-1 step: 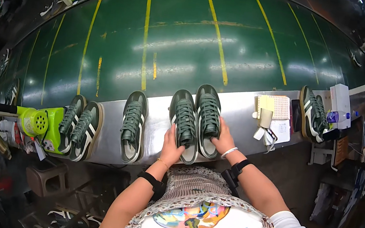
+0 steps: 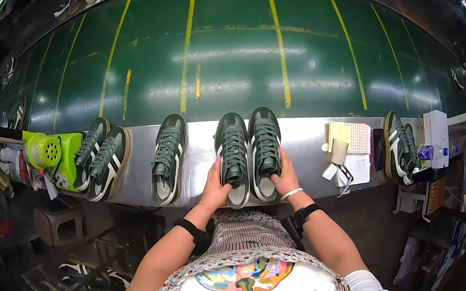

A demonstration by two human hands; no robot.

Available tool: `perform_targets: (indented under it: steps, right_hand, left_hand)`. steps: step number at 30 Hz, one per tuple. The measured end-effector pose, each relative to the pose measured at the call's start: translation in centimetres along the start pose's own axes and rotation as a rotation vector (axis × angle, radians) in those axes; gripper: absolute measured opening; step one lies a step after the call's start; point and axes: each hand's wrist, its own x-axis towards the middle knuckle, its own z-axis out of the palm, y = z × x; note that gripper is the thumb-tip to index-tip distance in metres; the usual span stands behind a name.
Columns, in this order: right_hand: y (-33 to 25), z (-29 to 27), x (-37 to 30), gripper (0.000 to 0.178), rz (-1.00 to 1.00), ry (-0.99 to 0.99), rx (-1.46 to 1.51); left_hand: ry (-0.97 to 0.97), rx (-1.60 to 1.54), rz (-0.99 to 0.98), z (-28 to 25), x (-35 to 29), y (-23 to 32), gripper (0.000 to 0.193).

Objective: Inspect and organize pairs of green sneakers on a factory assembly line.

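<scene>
Two dark green sneakers with white stripes stand side by side on the metal ledge, toes pointing away from me. My left hand [image 2: 217,186] is closed round the heel of the left sneaker [image 2: 233,149], its thumb at the heel opening. At the heel of the right sneaker [image 2: 265,144], my right hand [image 2: 285,177] grips the outer side. Both sneakers touch or nearly touch each other. A single matching sneaker [image 2: 169,150] stands just left of my left hand, not touched.
Another pair of sneakers [image 2: 110,156] stands farther left, beside a bright green device [image 2: 44,152]. On the right lie a notepad [image 2: 358,137], a beige cup-like piece [image 2: 339,151], a further pair of sneakers [image 2: 395,141] and a white box [image 2: 435,132]. A green conveyor belt [image 2: 228,59] with yellow lines runs beyond the ledge.
Hardly anything differs. The left sneaker and my left hand have shifted very slightly left; my right hand keeps its hold.
</scene>
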Motion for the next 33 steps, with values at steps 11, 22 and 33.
perform_targets:
  steps: [11,22,33]
  right_hand:
    - [2.7,-5.5,-2.7,0.052,0.199,-0.428,1.211]
    - [-1.4,-7.4,-3.6,0.055,0.234,-0.422,1.206]
    - [-6.7,-9.7,-4.5,0.055,0.015,-0.404,1.240]
  left_hand:
    - [-0.117,-1.295,-0.593,-2.3,-1.3,6.6,0.047]
    - [-0.224,-1.438,-0.658,-3.9,-0.4,8.1,0.048]
    - [-0.397,-1.390,-0.351,-9.9,1.0,8.8,0.061]
